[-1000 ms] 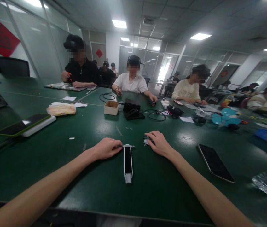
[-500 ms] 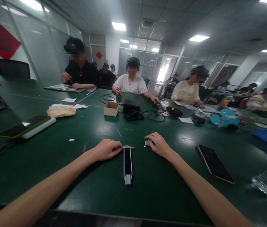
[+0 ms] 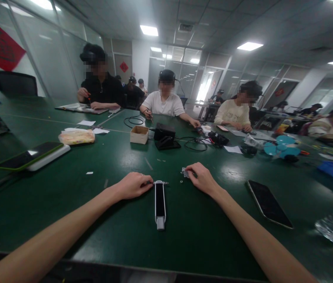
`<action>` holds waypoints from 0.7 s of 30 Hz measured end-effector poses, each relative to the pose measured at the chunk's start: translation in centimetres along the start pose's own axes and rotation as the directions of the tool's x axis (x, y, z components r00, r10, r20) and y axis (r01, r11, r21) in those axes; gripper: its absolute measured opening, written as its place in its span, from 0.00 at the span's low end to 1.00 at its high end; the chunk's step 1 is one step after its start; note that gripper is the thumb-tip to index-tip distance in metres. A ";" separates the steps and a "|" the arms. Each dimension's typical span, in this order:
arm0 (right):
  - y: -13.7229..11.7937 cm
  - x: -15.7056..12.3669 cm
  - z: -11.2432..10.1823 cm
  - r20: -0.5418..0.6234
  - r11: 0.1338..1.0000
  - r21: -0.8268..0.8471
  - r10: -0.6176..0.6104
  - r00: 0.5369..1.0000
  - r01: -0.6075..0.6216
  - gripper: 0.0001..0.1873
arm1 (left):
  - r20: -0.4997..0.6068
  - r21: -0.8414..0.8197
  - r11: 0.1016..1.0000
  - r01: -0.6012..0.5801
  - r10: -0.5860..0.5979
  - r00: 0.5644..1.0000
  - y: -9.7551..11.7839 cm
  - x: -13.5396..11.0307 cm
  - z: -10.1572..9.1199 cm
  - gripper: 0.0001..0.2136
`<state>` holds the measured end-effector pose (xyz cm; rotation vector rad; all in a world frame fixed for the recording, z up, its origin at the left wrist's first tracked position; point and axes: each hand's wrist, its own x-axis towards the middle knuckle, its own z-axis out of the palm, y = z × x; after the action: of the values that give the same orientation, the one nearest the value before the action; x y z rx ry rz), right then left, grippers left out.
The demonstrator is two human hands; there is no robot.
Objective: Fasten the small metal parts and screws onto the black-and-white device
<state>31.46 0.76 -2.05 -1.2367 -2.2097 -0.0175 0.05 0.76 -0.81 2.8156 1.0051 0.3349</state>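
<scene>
One slim device point(image 3: 160, 200) on glossy green table point(image 3: 116, 243); glass partitions point(image 3: 35, 51), ceiling lights point(image 3: 149, 30).

Glass partitions point(image 3: 38, 45), bright ceiling lights point(image 3: 149, 30), black chair point(image 3: 13, 83)

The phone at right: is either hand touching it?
No, the phone lies on the table, apart from the left hand and right hand.

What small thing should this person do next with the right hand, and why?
Perhaps lift the small metal piece slightly: the right hand is at it, while the left hand is beside the far end of the white-edged device.
</scene>
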 end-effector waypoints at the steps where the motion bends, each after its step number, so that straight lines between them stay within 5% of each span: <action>1: 0.1 0.0 -0.3 -0.022 1.000 -0.005 0.000 1.000 -0.001 0.10 | 0.003 0.001 1.000 -0.001 0.001 1.000 0.0 0.0 0.0 0.10; 7: 1.3 -0.1 -1.8 -0.141 0.997 0.026 0.081 0.987 -0.078 0.11 | 0.002 0.023 1.000 -0.005 0.005 1.000 0.2 0.0 -0.2 0.09; 10: 2.3 -0.1 -1.6 -0.168 0.934 0.260 0.294 0.941 -0.245 0.11 | -0.003 0.017 1.000 -0.007 0.007 1.000 0.2 0.0 -0.2 0.09; 12: 2.9 0.1 -1.0 -0.131 0.761 0.549 0.487 0.863 -0.346 0.10 | -0.010 0.014 1.000 -0.011 0.012 1.000 0.1 0.0 0.0 0.09; 14: 3.5 0.3 -0.3 -0.045 0.483 0.809 0.618 0.785 -0.334 0.10 | -0.016 0.015 1.000 -0.019 0.019 1.000 0.0 0.0 0.1 0.09; 17: 4.0 0.6 0.3 0.085 0.153 0.956 0.672 0.736 -0.250 0.10 | -0.016 0.015 1.000 -0.022 0.022 1.000 -0.1 0.0 0.2 0.09; 21: 4.3 0.6 0.4 0.161 0.018 0.972 0.669 0.726 -0.233 0.06 | -0.009 0.018 1.000 -0.009 0.009 1.000 -0.1 0.0 0.2 0.10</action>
<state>34.35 3.76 -3.25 -0.9245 -0.8541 1.2015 0.04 0.83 -1.01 2.8376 1.0028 0.3424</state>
